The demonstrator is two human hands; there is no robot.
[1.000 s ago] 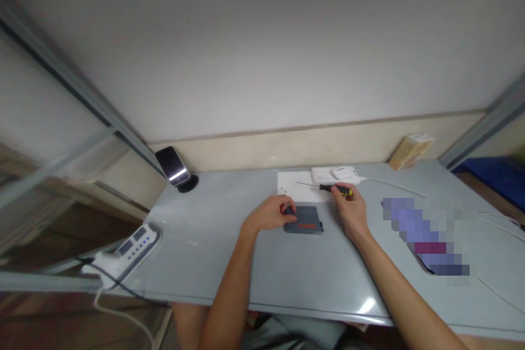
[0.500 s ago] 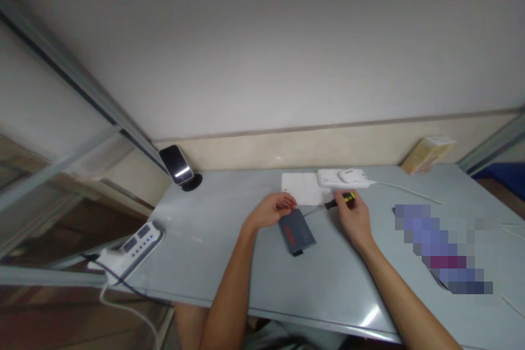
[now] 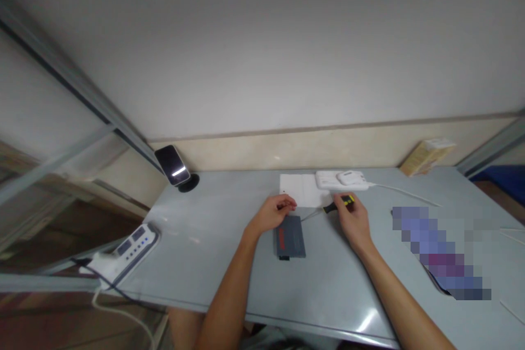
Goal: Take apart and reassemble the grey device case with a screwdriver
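Observation:
A small dark grey box (image 3: 290, 237) with a red label lies on the pale grey table (image 3: 229, 262), its long side now pointing towards me. My left hand (image 3: 272, 213) rests on the box's far end with its fingers curled over it. My right hand (image 3: 351, 215) is closed round a screwdriver (image 3: 333, 206) with a black and yellow handle. The thin shaft points left and down, with its tip close to the box's far right corner. A white sheet of paper (image 3: 302, 189) lies just behind both hands.
A white device (image 3: 342, 179) with a cable stands behind the paper. A phone on a round stand (image 3: 175, 167) sits at the back left, a white power strip (image 3: 127, 247) at the left edge, a tan carton (image 3: 426, 156) at the back right. A blurred object (image 3: 438, 254) lies to the right.
The grey box has been turned from lying crosswise to lying lengthwise and has slid towards me. The screwdriver has swung from pointing left over the paper down towards the box.

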